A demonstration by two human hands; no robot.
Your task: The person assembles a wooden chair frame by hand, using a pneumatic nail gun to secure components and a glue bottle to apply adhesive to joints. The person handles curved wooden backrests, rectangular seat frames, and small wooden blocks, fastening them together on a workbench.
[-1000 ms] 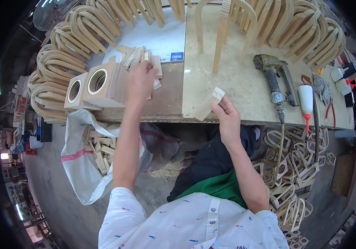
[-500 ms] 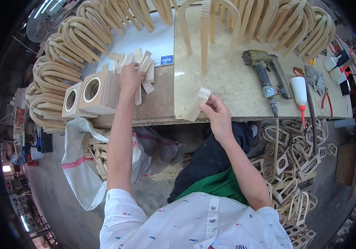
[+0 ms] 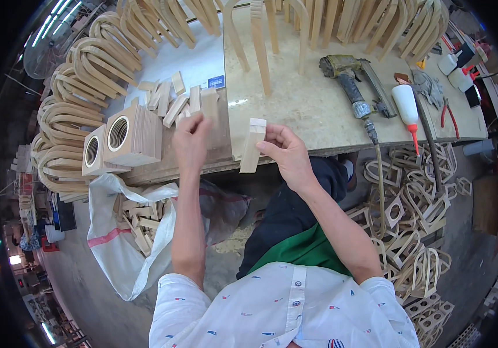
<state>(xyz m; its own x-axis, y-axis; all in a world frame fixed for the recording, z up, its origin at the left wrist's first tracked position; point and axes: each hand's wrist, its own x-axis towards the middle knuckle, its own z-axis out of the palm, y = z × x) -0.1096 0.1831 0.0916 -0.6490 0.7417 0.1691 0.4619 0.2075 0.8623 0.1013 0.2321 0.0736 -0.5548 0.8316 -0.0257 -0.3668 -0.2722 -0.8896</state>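
Observation:
My right hand [image 3: 288,155] pinches a short stack of pale wooden blocks [image 3: 251,152] between thumb and fingers, held tilted over the table's front edge. Smeared by motion, my left hand [image 3: 192,142] is closed beside the pile. A blurred wooden block [image 3: 209,105] stands up from its fingertips and looks held there. Several loose wooden blocks [image 3: 159,97] lie behind and left of that hand. Just left of them stand two boxy wooden pieces with round threaded-looking holes, the larger wooden box [image 3: 144,139] nearer my hand.
Bent wooden arches [image 3: 98,52] line the table's back and left side. A nail gun [image 3: 350,87] with a hose, a white glue bottle [image 3: 404,107] and red pliers [image 3: 449,119] lie at right. Below stand a white sack [image 3: 107,232] of wood pieces and piled wooden frames [image 3: 414,220].
My left hand has drawn back from the block pile toward me and right, with a block at its fingertips. My right hand keeps its stack, now more upright. The whole view has shifted slightly.

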